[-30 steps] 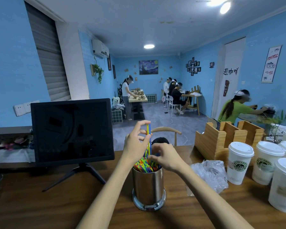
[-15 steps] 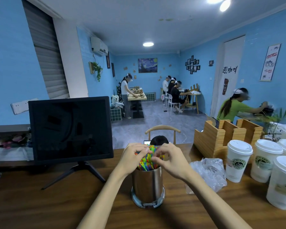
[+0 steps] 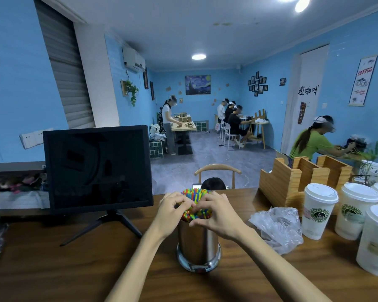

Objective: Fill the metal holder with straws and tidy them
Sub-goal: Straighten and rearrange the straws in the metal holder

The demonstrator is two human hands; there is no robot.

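A shiny metal holder (image 3: 198,247) stands upright on the wooden counter (image 3: 52,269), straight in front of me. A dense bundle of coloured straws (image 3: 197,200) fills it and sticks up above the rim. My left hand (image 3: 172,211) curls round the left side of the bundle, fingers and thumb bent against the straws. My right hand (image 3: 216,213) curls round the right side in the same way. Both thumbs nearly meet at the front, just above the holder's rim.
A black monitor (image 3: 97,168) on a tripod stand sits at the left. A crumpled clear plastic bag (image 3: 277,227) lies to the right of the holder. Several lidded paper cups (image 3: 319,211) and a wooden organiser (image 3: 292,182) crowd the right side. A person's head shows beyond the counter.
My left hand came down from holding a blue straw high above the bundle. Both hands have since closed round the straws, which now stand gathered and more level.
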